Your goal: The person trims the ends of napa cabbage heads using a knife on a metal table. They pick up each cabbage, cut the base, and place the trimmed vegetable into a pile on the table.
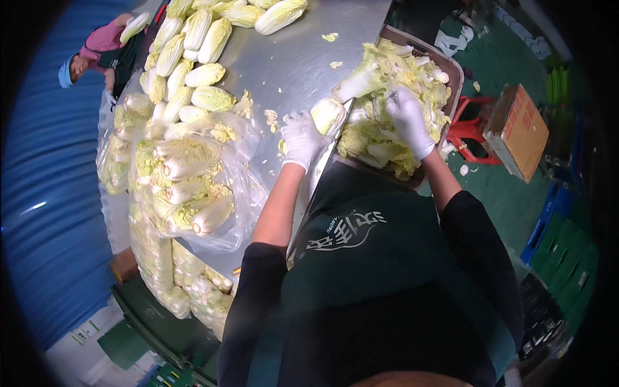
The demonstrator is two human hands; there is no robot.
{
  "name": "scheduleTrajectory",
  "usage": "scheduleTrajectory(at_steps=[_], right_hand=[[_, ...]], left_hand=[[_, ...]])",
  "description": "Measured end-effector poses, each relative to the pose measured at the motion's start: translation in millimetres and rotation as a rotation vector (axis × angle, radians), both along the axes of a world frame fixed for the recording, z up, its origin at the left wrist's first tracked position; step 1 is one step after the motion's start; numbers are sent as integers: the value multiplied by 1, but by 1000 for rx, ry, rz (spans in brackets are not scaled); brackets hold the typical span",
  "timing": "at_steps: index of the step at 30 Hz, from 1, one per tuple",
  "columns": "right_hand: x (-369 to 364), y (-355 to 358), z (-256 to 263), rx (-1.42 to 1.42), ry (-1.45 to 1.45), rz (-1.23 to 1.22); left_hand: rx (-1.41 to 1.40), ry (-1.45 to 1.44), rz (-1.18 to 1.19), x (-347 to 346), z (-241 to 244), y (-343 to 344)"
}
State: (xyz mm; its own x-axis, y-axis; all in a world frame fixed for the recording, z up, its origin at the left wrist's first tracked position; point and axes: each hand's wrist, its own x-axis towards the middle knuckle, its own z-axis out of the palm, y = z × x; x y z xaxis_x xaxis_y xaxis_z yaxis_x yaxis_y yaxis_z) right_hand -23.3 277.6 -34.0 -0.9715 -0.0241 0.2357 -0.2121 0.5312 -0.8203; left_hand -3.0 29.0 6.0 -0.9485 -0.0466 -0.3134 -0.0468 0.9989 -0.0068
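Note:
My left hand, in a white glove, rests against a napa cabbage at the near edge of the steel table. The cabbage lies with its pale base towards the edge. A loose leaf lies across the table's edge beyond it. My right hand, also gloved, is over a brown crate heaped with loose cabbage leaves; its fingers are curled, and whether they hold a leaf cannot be told. Trimmed napa cabbages are piled on the far left of the table.
A clear plastic bag of cabbages stands at the table's left, with more bagged cabbages below. Leaf scraps dot the steel. At the right are a red plastic stool and a cardboard box. A co-worker holds a cabbage across the table.

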Motion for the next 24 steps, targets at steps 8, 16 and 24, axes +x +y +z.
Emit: scheduleTrajectory(at_steps=[8,16,24], right_hand=[[26,-53,-32,293,-219,284],[10,-53,-48,481,-258,425],[-5,-73,-80,322,-298,314]], left_hand=[[93,19,89,8,-9,4],[104,53,17,7,-16,3],[358,-149,60,-13,-9,-26]])
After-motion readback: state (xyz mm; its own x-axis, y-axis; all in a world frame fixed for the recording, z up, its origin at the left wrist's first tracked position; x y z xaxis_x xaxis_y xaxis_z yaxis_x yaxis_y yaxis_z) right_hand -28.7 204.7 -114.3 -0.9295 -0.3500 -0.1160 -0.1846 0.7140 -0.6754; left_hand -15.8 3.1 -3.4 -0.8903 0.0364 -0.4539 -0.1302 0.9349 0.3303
